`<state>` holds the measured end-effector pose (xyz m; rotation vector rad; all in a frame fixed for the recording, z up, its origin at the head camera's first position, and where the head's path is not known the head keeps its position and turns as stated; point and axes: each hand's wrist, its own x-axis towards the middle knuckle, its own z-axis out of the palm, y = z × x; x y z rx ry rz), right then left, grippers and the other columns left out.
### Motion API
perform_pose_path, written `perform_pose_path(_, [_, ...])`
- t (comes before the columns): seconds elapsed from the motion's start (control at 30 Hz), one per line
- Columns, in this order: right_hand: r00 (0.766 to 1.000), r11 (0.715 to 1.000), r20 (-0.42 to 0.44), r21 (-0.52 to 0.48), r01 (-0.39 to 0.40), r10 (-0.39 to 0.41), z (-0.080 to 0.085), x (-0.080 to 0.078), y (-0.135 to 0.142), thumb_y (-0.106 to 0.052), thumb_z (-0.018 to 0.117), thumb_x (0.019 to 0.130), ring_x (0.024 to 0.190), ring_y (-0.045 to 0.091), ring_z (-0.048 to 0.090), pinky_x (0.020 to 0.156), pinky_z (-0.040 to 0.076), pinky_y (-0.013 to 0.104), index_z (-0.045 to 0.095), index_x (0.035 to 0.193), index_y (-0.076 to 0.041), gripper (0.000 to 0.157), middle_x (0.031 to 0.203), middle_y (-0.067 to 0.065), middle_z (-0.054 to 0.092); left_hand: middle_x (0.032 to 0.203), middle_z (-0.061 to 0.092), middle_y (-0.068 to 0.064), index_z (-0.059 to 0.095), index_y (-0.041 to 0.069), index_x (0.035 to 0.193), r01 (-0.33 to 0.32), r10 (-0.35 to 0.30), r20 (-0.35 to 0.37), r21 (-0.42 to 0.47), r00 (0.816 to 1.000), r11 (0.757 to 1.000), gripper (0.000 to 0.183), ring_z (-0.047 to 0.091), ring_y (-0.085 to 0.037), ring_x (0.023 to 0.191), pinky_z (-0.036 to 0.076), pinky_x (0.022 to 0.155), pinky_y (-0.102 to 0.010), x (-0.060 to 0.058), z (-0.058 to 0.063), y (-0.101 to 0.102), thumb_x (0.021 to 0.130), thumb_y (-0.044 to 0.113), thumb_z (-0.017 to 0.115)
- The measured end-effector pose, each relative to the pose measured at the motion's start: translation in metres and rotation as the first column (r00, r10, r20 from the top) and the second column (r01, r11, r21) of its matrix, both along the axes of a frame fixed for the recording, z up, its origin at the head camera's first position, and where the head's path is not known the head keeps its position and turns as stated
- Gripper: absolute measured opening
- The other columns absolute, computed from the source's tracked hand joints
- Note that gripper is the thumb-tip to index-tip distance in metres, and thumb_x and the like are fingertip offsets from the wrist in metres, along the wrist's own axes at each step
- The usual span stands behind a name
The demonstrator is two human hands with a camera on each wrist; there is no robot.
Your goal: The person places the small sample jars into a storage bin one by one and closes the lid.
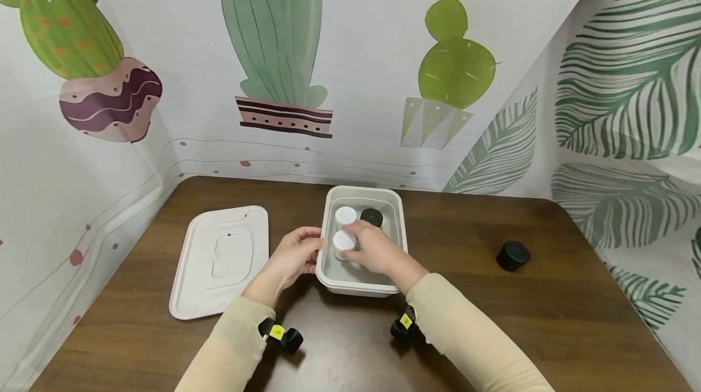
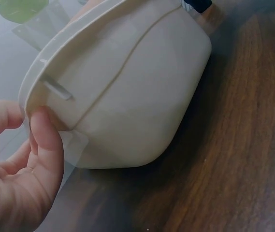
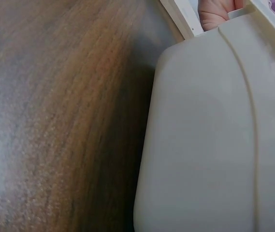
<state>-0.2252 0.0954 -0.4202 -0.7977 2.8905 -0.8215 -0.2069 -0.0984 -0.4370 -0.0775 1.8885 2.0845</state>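
Observation:
A white plastic tub (image 1: 356, 288) stands on the table with several round-topped things inside. My left hand (image 1: 292, 257) holds its left side, and in the left wrist view the fingers (image 2: 48, 140) of that hand bend at the tub's rim. Inside the tub, my right hand (image 1: 378, 251) grips a small white-capped container (image 1: 344, 240) between thumb and fingers. Just behind it is a second white-capped container (image 1: 345, 215), with a black round-topped one (image 1: 372, 217) to its right. The right wrist view shows the tub's outer wall (image 3: 200, 130), which hides the right hand.
A white rectangular lid (image 1: 188, 270) lies flat on the table to the left of the tub. Far to the right sits a black round container or cap (image 1: 513, 255) on the brown wooden tabletop (image 1: 460, 258). Behind the table hangs a cactus-print backdrop (image 1: 367, 63).

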Motion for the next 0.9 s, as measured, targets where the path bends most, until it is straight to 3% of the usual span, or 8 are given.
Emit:
perform_pose_path(0.47, [0.999,0.999,-0.009,0.029,-0.031,0.031,-0.0006,0.0003,-0.0018,-0.025,0.074,0.081,0.114,0.025,0.056,0.096,0.047,0.039,0.053,0.13,-0.002,0.058,0.129,0.015,0.056,0.089,0.063,-0.006,0.047,-0.004,0.123,-0.005,0.004,-0.014,-0.049,1.0,0.999,0.039,0.06,-0.014,0.068,0.051,0.053,-0.025,-0.001,0.0051,-0.0015,0.087,0.008,0.059])
perform_pose_path(0.9, [0.998,1.0,-0.065,0.02,0.0,0.001,0.0034,0.0015,0.0009,-0.034,0.07,0.083,0.117,0.024,0.055,0.098,0.045,0.038,0.054,0.13,-0.005,0.057,0.129,0.013,0.057,0.09,0.064,-0.009,0.048,-0.005,0.124,-0.015,0.014,-0.006,-0.07,1.0,0.997,0.041,0.06,-0.013,0.066,0.051,0.053,-0.025,-0.0011,0.0074,0.0001,0.087,0.008,0.059])
